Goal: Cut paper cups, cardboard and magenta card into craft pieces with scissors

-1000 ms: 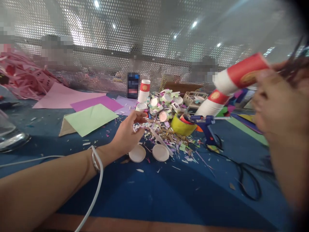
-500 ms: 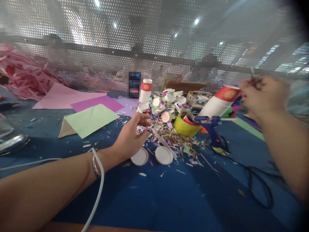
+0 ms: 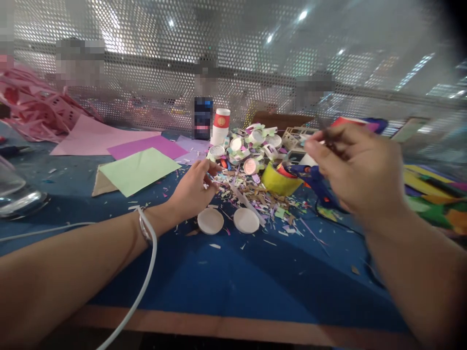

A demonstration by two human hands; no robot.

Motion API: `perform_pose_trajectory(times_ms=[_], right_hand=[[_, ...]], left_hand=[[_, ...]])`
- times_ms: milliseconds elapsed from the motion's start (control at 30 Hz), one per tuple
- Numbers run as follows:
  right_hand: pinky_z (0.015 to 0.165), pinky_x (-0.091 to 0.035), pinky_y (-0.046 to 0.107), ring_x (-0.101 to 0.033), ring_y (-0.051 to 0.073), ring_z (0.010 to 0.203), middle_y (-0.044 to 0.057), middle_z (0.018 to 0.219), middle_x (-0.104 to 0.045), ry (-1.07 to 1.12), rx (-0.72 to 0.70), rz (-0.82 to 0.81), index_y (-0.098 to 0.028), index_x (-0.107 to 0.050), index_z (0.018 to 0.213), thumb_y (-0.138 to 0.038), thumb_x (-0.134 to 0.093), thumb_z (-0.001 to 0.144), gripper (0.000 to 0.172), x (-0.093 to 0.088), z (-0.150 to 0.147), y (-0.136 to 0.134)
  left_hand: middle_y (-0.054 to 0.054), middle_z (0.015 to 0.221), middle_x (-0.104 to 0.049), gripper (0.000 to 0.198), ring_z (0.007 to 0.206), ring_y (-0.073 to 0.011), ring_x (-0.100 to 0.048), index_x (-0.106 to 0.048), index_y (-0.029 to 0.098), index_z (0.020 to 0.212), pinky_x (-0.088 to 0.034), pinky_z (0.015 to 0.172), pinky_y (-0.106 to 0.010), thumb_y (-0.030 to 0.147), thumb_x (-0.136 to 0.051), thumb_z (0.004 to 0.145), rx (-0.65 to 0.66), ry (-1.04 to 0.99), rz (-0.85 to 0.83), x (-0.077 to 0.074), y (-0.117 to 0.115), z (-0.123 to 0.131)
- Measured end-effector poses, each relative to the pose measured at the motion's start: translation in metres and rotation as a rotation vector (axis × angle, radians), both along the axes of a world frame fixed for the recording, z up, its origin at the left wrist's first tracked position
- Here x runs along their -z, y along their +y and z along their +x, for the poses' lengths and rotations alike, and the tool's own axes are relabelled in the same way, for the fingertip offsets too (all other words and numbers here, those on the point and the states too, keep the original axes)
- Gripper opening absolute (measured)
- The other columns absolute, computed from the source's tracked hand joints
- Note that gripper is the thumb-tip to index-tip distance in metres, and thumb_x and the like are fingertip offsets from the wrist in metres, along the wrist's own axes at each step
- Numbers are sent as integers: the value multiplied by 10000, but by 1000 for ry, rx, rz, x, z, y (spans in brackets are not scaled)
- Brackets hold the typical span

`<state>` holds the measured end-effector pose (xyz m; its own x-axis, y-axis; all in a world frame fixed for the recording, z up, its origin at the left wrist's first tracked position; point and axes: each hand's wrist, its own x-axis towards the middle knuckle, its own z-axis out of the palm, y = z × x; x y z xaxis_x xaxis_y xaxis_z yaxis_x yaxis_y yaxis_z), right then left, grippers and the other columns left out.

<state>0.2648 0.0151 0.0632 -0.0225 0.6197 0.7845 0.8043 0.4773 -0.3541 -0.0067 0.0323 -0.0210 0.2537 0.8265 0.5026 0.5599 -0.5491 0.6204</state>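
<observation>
Leftward has swung the right hand [image 3: 361, 170], fingers bunched at a dark blur; I can't tell whether they grip it. The left hand [image 3: 193, 192] hovers half-curled, thumb apart, just beside two shallow round white discs [image 3: 210, 221] lying on the blue-covered table [image 3: 226, 277]. Multicoloured paper scraps [image 3: 262, 194] litter the cloth beyond; behind rises a silver perforated metal screen [image 3: 146, 29].
</observation>
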Motion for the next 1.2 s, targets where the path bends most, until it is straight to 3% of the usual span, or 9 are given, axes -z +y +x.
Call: perform_pose_trajectory(times_ms=[100,200,333,500,733,900,1033,1200], right_hand=[[517,-408,249,-548,83,545,16,669,-661,-65,-5,73,-166,-681,865,-216,-734,846,76,2,-6,-13],[527,-412,262,-540,96,542,10,641,-635,-98,35,163,-172,-666,874,-217,-714,849,70,1,-1,-14],[495,-381,268,-482,90,489,-10,578,-549,-56,64,260,-163,-646,845,-248,-701,865,103,1,6,-9],[477,-352,251,-437,80,468,-41,556,-507,8,43,269,-169,-625,813,-227,-718,841,114,3,-1,-15],[535,-458,232,-618,124,579,1,684,-680,24,-137,-83,-184,-647,912,-268,-682,882,96,25,-18,-26],[560,-451,252,-597,129,580,3,711,-668,-61,-192,-295,-190,-642,936,-300,-658,904,116,40,-21,-24],[600,-460,273,-617,148,635,30,769,-682,-35,-233,-420,-183,-636,922,-382,-640,920,198,46,-24,-22],[647,-482,299,-662,189,729,68,836,-719,109,-333,-622,-167,-648,942,-476,-620,920,311,48,-29,-20]], left_hand=[[-58,981,-663,177,751,-174,-612,-628,215,1001,-531,721,-371,150,-612,837,14,32,-6,-2,-1,0],[-56,946,-669,94,878,-227,-620,-666,222,959,-507,821,-421,263,-626,884,112,160,49,-5,-9,6],[-70,1000,-680,193,1002,-273,-592,-683,212,1007,-456,908,-461,372,-629,914,229,369,115,-5,-21,16],[-72,978,-674,244,970,-279,-564,-686,200,935,-424,837,-438,412,-567,944,198,494,66,-11,-28,20],[-50,905,-672,241,931,-266,-553,-671,199,821,-380,802,-422,394,-569,922,176,476,28,-11,-28,23],[-43,852,-673,168,905,-258,-558,-670,200,734,-389,820,-427,300,-607,853,146,419,7,-9,-22,23],[-34,823,-657,91,802,-182,-578,-620,180,746,-429,739,-332,198,-586,829,63,233,71,-14,-21,19],[29,662,-596,124,590,-101,-506,-555,183,711,-381,578,-254,147,-596,823,-33,31,110,-23,-25,17]])
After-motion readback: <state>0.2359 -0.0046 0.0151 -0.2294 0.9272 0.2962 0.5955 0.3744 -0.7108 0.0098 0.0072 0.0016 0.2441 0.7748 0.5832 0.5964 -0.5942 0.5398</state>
